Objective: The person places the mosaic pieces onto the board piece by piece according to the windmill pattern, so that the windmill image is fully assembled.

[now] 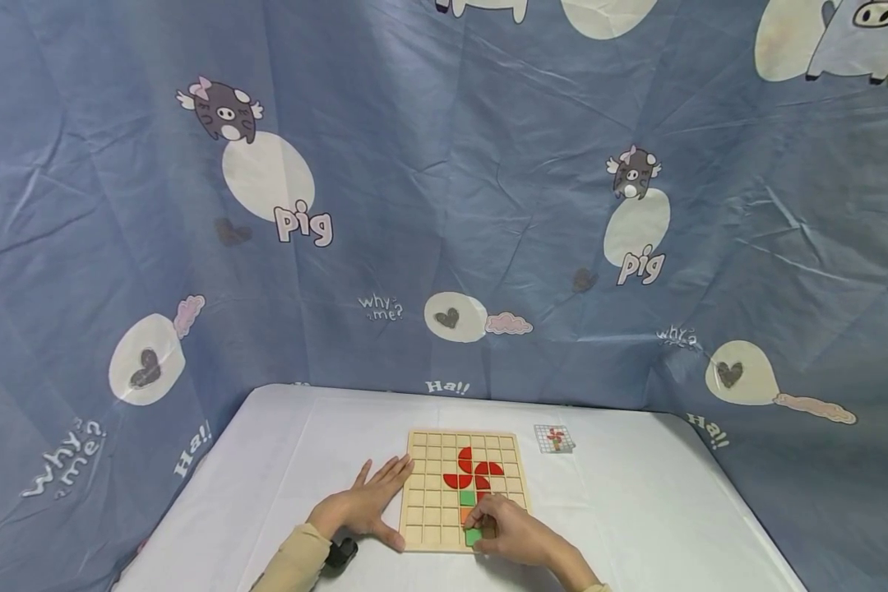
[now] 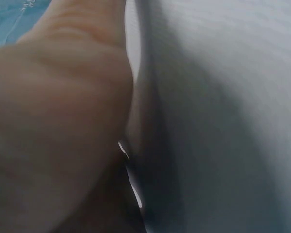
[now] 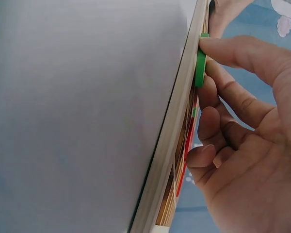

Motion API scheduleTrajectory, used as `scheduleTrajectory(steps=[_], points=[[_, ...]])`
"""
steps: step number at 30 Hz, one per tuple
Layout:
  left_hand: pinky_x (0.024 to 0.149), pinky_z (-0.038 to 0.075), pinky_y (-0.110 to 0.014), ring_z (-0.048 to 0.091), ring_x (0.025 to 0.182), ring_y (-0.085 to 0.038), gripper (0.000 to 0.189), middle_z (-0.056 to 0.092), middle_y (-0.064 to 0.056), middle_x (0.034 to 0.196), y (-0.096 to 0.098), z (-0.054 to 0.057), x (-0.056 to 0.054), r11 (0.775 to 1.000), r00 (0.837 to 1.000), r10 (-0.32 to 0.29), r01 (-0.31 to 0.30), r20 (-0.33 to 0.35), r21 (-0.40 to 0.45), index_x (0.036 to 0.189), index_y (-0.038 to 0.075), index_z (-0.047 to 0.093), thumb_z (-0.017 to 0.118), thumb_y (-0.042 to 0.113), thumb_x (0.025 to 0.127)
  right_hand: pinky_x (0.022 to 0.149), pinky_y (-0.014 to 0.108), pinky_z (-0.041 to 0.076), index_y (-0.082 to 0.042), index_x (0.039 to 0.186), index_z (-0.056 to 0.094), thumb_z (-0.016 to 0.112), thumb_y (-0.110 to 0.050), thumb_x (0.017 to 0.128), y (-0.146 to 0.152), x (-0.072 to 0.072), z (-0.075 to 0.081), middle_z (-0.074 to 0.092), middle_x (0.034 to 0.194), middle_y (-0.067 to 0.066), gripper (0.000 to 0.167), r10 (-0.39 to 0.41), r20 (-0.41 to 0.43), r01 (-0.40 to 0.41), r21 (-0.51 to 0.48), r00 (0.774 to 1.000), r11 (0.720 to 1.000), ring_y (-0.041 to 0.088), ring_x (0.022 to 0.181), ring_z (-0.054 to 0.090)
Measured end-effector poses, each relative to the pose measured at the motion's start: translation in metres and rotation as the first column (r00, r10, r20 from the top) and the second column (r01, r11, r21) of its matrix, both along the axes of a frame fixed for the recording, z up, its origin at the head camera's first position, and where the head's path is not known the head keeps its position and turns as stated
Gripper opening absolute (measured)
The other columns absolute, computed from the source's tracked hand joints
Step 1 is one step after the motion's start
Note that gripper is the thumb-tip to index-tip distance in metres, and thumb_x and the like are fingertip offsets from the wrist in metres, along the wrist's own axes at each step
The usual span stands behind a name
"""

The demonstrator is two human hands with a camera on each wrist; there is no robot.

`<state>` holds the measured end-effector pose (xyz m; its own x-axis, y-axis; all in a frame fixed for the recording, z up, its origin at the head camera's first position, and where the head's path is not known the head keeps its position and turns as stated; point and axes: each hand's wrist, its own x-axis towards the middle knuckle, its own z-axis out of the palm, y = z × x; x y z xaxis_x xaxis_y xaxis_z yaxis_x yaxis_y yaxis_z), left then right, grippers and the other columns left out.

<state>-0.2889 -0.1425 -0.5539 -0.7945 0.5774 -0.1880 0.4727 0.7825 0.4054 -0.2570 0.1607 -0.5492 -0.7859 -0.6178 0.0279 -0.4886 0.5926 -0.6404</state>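
Note:
A wooden grid board lies on the white table. At its left edge my left hand is spread with straight fingers, the fingertips and thumb touching the frame. My right hand pinches a green square tile between thumb and fingers at the near row of the board. Just beyond it are an orange tile, partly covered by my fingers, and another green tile. Several red quarter-round pieces form a pinwheel farther up the grid. In the left wrist view, only blurred skin and white cloth show.
A small card with a coloured pinwheel pattern on a grid lies beyond the board's far right corner. The white-covered table extends to both sides. A blue printed curtain hangs behind and around it.

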Motion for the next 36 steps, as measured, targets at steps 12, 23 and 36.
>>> scheduleTrajectory(steps=[12,23,36], points=[[0.117,0.000,-0.065,0.006,0.151,-0.033,0.131,0.004,-0.012,0.164,-0.0010,0.0025,0.0025,1.000,0.999,-0.017,0.017,-0.027,0.002,0.155,0.007,0.007,0.070,0.072,0.061,0.068,0.014,0.046,-0.018,0.098,0.069,0.077,-0.016,0.081,0.0024,-0.0040,0.0028,0.062,0.089,-0.011,0.019,0.072,-0.005,-0.072,-0.043,0.997,0.996,0.002,0.079,0.051],[0.117,0.000,-0.065,0.006,0.151,-0.033,0.130,0.004,-0.013,0.164,-0.0017,0.0008,0.0020,1.000,0.999,-0.016,0.016,-0.028,0.004,0.155,0.006,0.008,0.071,0.072,0.062,0.069,0.016,0.048,-0.017,0.098,0.070,0.077,-0.021,0.082,-0.0018,-0.0014,-0.0020,0.061,0.091,-0.009,0.018,0.016,0.071,-0.010,-0.085,0.997,0.996,0.001,0.081,0.051],[0.117,0.000,-0.065,0.006,0.150,-0.034,0.130,0.004,-0.013,0.163,-0.0013,0.0009,0.0022,1.000,0.999,-0.020,0.020,-0.033,0.009,0.155,0.006,0.008,0.071,0.071,0.062,0.080,0.022,0.049,-0.024,0.094,0.074,0.077,-0.026,0.082,-0.0014,-0.0014,-0.0010,0.064,0.093,-0.017,0.013,-0.003,-0.013,0.002,-0.022,1.000,1.000,-0.002,0.091,0.054]])
